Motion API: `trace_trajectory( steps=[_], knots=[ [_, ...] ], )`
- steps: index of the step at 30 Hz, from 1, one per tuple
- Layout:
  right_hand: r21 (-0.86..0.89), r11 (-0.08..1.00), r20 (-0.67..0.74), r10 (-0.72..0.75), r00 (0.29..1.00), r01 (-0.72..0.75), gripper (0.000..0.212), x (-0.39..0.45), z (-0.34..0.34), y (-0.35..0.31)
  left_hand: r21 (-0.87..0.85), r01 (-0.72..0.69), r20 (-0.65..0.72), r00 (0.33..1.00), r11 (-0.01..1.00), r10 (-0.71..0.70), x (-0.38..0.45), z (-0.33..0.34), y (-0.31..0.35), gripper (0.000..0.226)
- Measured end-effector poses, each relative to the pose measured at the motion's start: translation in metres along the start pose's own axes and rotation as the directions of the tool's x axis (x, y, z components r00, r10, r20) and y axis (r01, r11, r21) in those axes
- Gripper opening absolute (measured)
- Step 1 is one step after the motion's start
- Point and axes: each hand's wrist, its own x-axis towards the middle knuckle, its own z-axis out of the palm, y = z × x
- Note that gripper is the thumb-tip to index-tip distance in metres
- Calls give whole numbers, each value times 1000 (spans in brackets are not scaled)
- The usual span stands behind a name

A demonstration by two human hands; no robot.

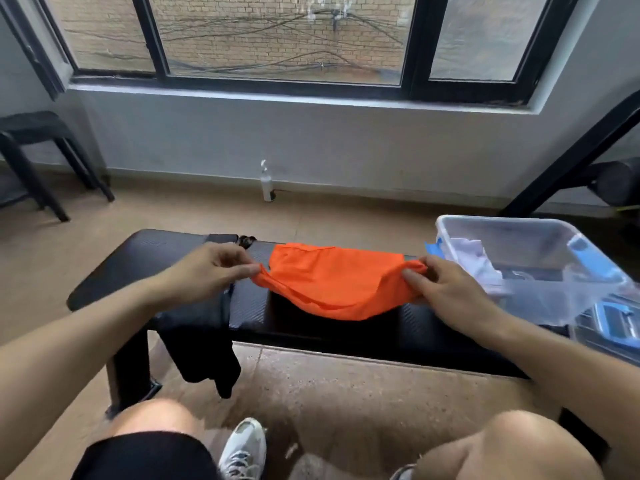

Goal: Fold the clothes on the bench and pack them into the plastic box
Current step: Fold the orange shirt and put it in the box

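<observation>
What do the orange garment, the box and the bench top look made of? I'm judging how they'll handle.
Orange garment: thin, smooth knit, probably synthetic; it sags limply between both hands.
Plastic box: clear, slightly frosted plastic; its contents show through.
Bench: black, finely textured padding, possibly vinyl; it shows a faint sheen.

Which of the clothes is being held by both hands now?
The orange garment: the left hand and right hand pinch its two ends. The black garment hangs off the bench, and the white one lies in the box.

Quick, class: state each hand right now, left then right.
Left hand: fingers pinch the left end of the orange garment.
Right hand: fingers pinch its right end.
</observation>
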Motion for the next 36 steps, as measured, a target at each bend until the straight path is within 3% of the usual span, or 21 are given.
trace_trajectory(
  steps=[2,4,7,9,13,16,19,22,24,27,29,32,36],
  knots=[
    [-30,996,165,84,983,-80,22,-9,9,13,64,-16,52,999,998,13,-7,8,-14,41],
    [-76,988,274,151,950,-136,27,-14,13,16,-11,38,152,988,999,-36,-8,15,-21,34],
    [-245,959,345,225,911,-144,31,-17,15,11,5,84,235,969,996,-83,-8,27,-23,50],
    [-265,951,440,266,858,-159,27,-20,16,7,29,124,298,946,992,-127,-9,33,-24,53],
    [-233,952,533,294,793,-197,22,-29,20,3,-29,300,469,847,954,-252,-17,39,-25,36],
    [-164,946,573,322,754,-279,24,-30,21,3,-12,391,514,792,920,-329,-22,38,-29,35],
    [-114,905,639,383,667,-410,30,-29,18,0,16,492,576,707,871,-410,-24,35,-34,26],
    [-84,899,684,367,631,-431,34,-26,17,1,61,543,612,643,837,-462,-24,35,-34,20],
    [-25,905,643,340,687,-425,31,-18,21,3,44,520,536,709,853,-459,-19,37,-36,21],
    [155,894,500,296,814,-420,18,2,27,5,-65,481,273,851,874,-448,-1,39,-42,24],
    [211,899,356,295,886,-384,13,20,31,6,-110,458,111,888,882,-447,15,40,-41,26],
    [159,931,187,298,936,-328,18,49,41,16,-93,442,-116,885,892,-451,38,42,-38,26],
    [-5,960,85,278,957,-278,24,77,63,37,89,525,-301,824,846,-480,61,55,-49,32]
  ],
)
